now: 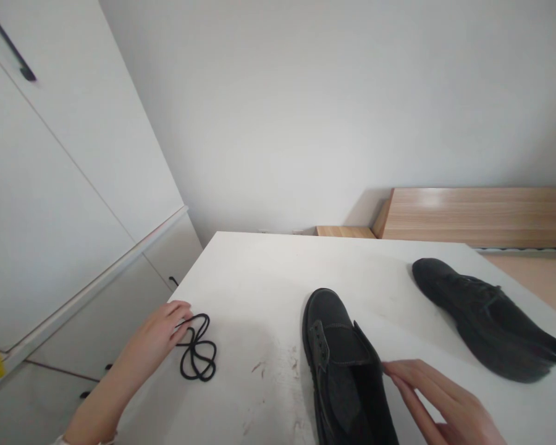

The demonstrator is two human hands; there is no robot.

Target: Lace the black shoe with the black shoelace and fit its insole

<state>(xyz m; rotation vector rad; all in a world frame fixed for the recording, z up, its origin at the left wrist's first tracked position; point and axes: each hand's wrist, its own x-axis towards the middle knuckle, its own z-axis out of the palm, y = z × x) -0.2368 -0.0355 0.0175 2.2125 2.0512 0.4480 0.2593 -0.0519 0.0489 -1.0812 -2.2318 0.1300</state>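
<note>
A black shoe (pixel 327 346) without a lace stands on the white table, its toe pointing away from me and its heel cut off by the lower picture edge. My right hand (pixel 449 402) pinches the upper edge at the shoe's right side with thumb and fingertips. On the left, my left hand (pixel 169 324) has its curled fingers on a black shoelace (pixel 197 352), which lies in loose loops on the table. A second black shoe (pixel 486 315), with a lace across its front, lies farther right on its side, apart from both hands.
The white table (pixel 278 259) bears brownish scuff marks near its middle front. A wall rises behind it. White cabinets (pixel 74 154) with dark handles stand at the left, and a wooden headboard (pixel 482 213) is at the back right.
</note>
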